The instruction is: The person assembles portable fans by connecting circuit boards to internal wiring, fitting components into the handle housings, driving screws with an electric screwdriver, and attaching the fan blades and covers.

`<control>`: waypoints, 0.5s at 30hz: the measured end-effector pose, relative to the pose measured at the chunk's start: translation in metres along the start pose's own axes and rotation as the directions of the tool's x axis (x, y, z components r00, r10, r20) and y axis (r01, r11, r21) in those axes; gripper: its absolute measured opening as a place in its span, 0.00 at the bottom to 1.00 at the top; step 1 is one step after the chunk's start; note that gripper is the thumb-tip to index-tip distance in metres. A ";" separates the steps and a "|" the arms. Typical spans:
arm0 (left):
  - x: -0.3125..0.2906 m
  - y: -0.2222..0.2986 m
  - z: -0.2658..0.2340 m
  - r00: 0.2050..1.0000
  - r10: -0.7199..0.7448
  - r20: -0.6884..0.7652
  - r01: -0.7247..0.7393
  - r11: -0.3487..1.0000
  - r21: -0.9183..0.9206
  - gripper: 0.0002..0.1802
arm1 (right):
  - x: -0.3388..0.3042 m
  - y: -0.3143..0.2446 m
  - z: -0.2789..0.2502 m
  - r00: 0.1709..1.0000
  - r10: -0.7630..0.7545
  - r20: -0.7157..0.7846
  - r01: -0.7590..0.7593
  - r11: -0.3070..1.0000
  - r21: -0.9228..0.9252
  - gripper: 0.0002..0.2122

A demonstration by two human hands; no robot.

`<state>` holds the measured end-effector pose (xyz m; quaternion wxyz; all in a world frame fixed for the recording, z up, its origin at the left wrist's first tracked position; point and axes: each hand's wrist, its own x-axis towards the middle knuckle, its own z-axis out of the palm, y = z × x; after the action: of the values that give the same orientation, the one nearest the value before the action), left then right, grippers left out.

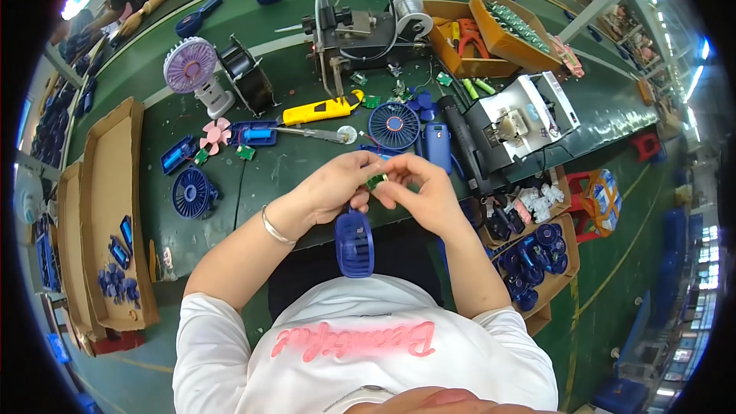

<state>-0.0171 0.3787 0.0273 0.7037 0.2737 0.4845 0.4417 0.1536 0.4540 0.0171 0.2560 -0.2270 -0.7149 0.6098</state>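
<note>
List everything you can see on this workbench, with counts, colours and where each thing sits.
small circuit board: one, green, pinched between both hands
fan housing: one, blue, below the left hand
round fan grille: one, blue, bench centre
assembled fan: one, lilac and white, upper left
fan blade: one, pink, left of centre
yellow tool: one, centre
solder spool: one, silver, top centre
cardboard trays: several, brown, left
left hand: braceleted wrist
right hand: bare

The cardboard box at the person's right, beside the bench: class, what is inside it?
The cardboard box holds a heap of round blue fan parts. Only the top layer shows; whatever lies beneath the heap, and the box floor, is covered.
</note>
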 end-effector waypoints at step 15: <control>0.009 -0.001 -0.040 0.981 0.166 0.105 -0.161 0.985 -0.054 0.10 | 0.047 -0.008 -0.011 0.969 0.214 -0.120 -0.214 0.977 0.019 0.05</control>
<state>-0.0524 0.3844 0.0080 0.6963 0.3204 0.4113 0.4932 0.1245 0.4910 0.0305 0.2325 -0.3388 -0.6676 0.6209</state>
